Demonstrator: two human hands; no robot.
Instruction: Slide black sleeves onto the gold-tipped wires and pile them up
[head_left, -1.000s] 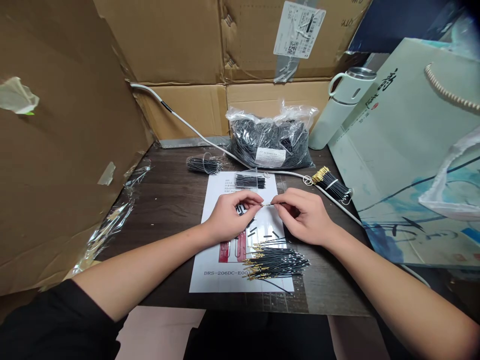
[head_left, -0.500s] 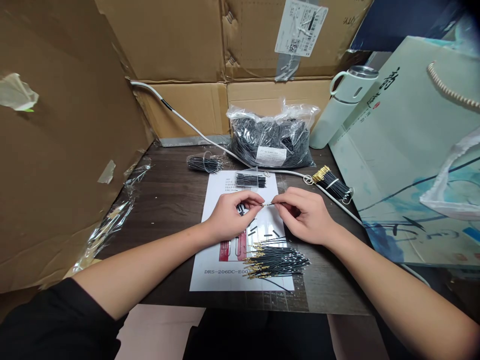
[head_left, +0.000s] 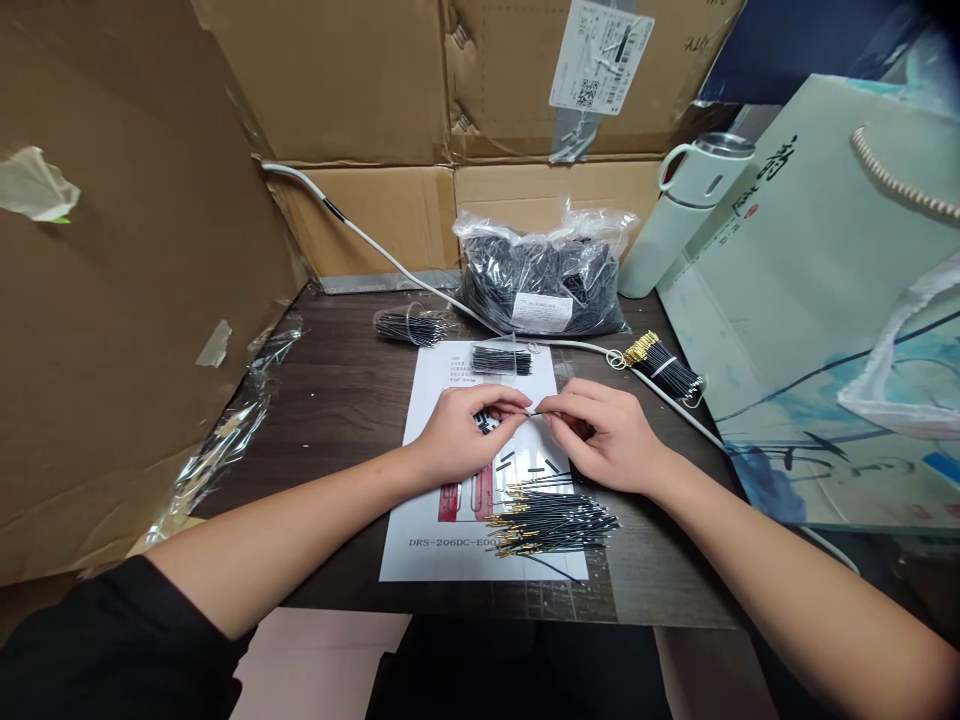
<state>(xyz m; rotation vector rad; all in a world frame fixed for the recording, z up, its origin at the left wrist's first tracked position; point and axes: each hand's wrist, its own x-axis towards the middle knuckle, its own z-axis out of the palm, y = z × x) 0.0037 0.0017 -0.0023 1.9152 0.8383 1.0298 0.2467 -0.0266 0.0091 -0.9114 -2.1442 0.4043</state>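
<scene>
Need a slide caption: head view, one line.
Left hand and right hand pinch a thin dark piece over paper, near piled wires.

The paper sheet [head_left: 431, 563] reads "DRS-206DC-E00…"; the cardboard [head_left: 517, 110], "QTY:".

Before me: tabletop [head_left: 337, 400], one, dark wood-grain. Cardboard panel [head_left: 120, 330], brown, upright along the left edge. Cardboard wall [head_left: 337, 80], behind the far edge, bearing a white label [head_left: 592, 60]. Crinkled clear film [head_left: 217, 440], left edge, catching light. Dark-blue surface [head_left: 787, 50], above the far right corner.
</scene>
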